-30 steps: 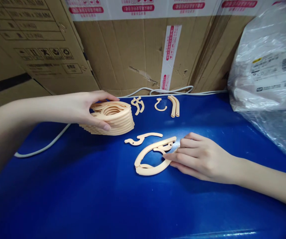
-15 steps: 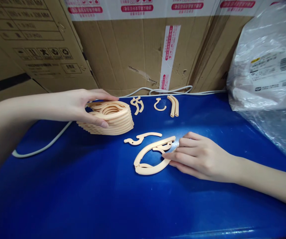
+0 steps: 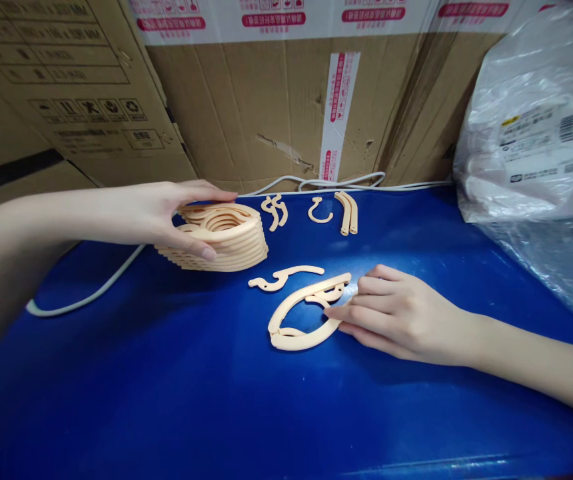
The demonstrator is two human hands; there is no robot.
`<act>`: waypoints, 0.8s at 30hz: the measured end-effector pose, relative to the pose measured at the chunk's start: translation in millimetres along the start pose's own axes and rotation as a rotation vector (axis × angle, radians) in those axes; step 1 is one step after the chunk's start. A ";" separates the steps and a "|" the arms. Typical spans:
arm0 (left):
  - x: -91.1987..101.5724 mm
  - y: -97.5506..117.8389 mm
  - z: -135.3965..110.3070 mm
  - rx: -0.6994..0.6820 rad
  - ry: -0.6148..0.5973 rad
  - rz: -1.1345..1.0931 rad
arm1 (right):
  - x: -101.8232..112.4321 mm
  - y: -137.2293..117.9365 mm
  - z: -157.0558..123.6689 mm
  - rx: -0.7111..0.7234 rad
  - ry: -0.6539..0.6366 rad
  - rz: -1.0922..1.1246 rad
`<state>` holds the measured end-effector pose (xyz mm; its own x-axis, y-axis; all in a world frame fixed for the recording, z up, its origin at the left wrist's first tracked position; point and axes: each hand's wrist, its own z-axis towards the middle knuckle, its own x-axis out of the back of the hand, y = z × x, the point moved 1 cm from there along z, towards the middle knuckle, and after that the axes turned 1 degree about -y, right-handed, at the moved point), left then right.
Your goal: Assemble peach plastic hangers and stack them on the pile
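My left hand (image 3: 181, 210) spans a stack of cream plastic folding hangers (image 3: 236, 247), its thumb along the front and its fingers over the far side. A single folded hanger (image 3: 299, 341) lies on the blue table, and my right hand (image 3: 396, 313) pinches its right end, which the fingers partly hide. Just behind that hanger rests a loose curved hook piece (image 3: 286, 277). Farther back are a pair of small curved pieces (image 3: 275, 213), one hook (image 3: 321, 212) and two slim arm pieces (image 3: 346, 213) side by side.
Cardboard boxes (image 3: 246, 107) stand along the back of the blue table (image 3: 216, 407). A white cable (image 3: 101, 290) runs behind the stack and loops at the left. Clear plastic wrap with a labelled white package (image 3: 531, 160) sits at the back right.
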<state>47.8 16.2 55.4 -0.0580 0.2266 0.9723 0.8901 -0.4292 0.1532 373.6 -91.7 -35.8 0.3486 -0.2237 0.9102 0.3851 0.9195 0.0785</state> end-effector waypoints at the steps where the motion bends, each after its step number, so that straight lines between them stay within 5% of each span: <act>1: 2.5 0.4 -1.6 0.034 0.011 -0.003 | 0.0 0.0 0.0 0.000 0.002 0.000; 8: 24.8 -26.5 -12.9 0.143 0.192 -0.031 | 0.5 -0.4 0.9 -0.005 -0.001 0.013; 13: 20.7 -46.7 -13.0 0.228 0.073 0.037 | -0.7 -0.8 -0.1 -0.006 0.000 0.005; 24: 12.7 -39.3 -5.2 0.262 0.045 -0.003 | 0.5 -1.3 1.1 -0.011 -0.004 -0.007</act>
<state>9.7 31.4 62.6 -0.0753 0.1862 0.9796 0.9763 -0.1863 0.1105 372.3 -92.6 -35.0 0.3421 -0.2287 0.9114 0.3968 0.9144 0.0805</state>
